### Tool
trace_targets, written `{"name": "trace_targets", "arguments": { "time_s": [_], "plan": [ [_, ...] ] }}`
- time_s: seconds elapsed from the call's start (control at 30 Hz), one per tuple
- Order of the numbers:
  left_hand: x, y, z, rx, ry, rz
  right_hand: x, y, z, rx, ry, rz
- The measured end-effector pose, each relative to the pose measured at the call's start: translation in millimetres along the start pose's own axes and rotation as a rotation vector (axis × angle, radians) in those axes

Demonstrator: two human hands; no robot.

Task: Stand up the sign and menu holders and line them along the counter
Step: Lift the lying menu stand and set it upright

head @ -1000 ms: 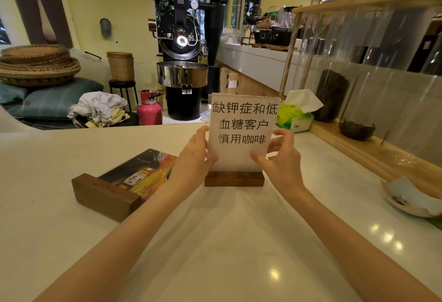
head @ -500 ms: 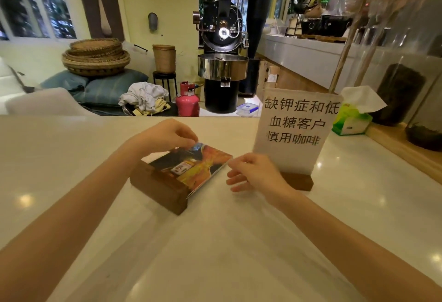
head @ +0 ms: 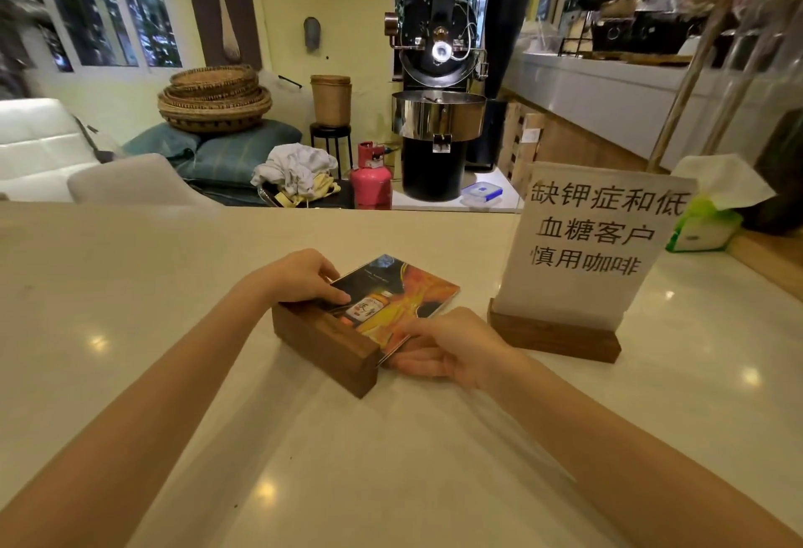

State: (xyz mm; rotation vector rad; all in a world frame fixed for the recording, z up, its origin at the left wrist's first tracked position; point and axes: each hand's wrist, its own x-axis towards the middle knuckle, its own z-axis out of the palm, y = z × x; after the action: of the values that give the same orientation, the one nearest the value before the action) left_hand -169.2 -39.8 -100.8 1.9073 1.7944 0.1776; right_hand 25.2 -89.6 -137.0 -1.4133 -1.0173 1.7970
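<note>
- The menu holder [head: 369, 321] is lying flat on its back on the pale counter [head: 391, 460], about dead centre, picture side facing up.
- Its wooden base block [head: 323, 345] is at the near-left end, and the block's long side runs diagonally from back-left to front-right. The printed card [head: 399, 291] stretches away from the block toward the back-right, so the card's top edge points at the far right.
- Left hand [head: 300, 276] sits on the card's left edge right by the block, fingers curled down over the edge and touching the print. Looks like it's pressing or pinching that edge, but I can't tell whether anything is tucked underneath.
- Right hand [head: 443, 347] is at the card's near-right edge, next to the block's front end. Thumb on top of the edge, fingers slid below it, so it's pinched onto the card.
- The sign holder [head: 582, 252] is already upright just to the right, not touching either hand. White sheet with Chinese text faces the camera, and its wooden base [head: 554, 337] runs left to right.
- A green tissue pack [head: 706, 221] sits behind it.
</note>
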Motion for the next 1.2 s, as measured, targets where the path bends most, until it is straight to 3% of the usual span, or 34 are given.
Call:
{"name": "trace_targets", "arguments": {
  "time_s": [0.33,0.53,0.9,1.2],
  "plan": [
    [3.4,-3.1,3.6,-0.091,0.072,0.002,4.2,4.5,6.8,0.048,0.031,-0.063],
    [4.3,-0.7,5.1,-0.205,0.246,0.098,-1.4,-8.3,1.1,-0.035,0.119,-0.243],
    [-3.5,8.5,12.2,-0.462,0.468,0.291,-13.3,-17.4,-14.9,-0.423,0.265,-0.712],
    [-5.6,20.4,30.2,-0.489,0.583,0.387,-19.2,-3.8,-24.0,-0.57,0.347,-0.876]
  ]
}}
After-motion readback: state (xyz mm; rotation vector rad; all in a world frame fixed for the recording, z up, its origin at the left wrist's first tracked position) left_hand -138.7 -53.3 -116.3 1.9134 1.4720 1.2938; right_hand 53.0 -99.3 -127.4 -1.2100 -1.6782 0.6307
